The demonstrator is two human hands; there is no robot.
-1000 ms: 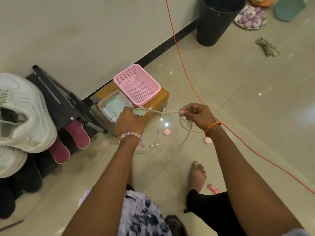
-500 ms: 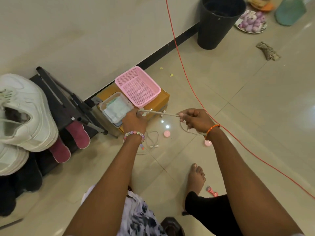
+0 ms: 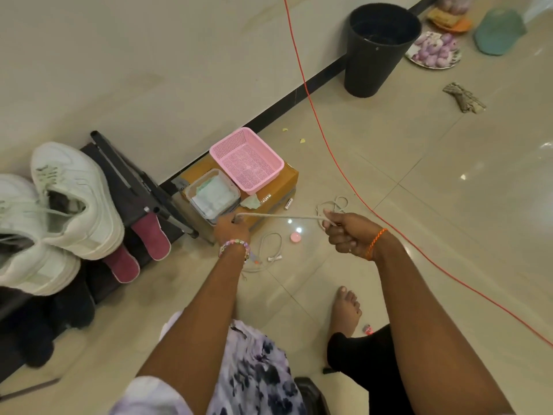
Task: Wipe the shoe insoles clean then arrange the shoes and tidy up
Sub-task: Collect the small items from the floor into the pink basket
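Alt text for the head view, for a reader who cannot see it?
Both hands, left hand and right hand, stretch a pale cord taut above a tiled floor. Behind it, a pink basket sits on a cardboard box; white sneakers rest on a rack at left.

Cord (image 3: pixel 287 216) now pulled taut and straight between the hands; earlier it sagged in a loop below the right hand (image 3: pixel 348 233). Hands moved further apart. Right hand turned to a closed fist on coiled loops; left hand (image 3: pixel 231 232) shifted to just beside the tub (image 3: pixel 213 195).
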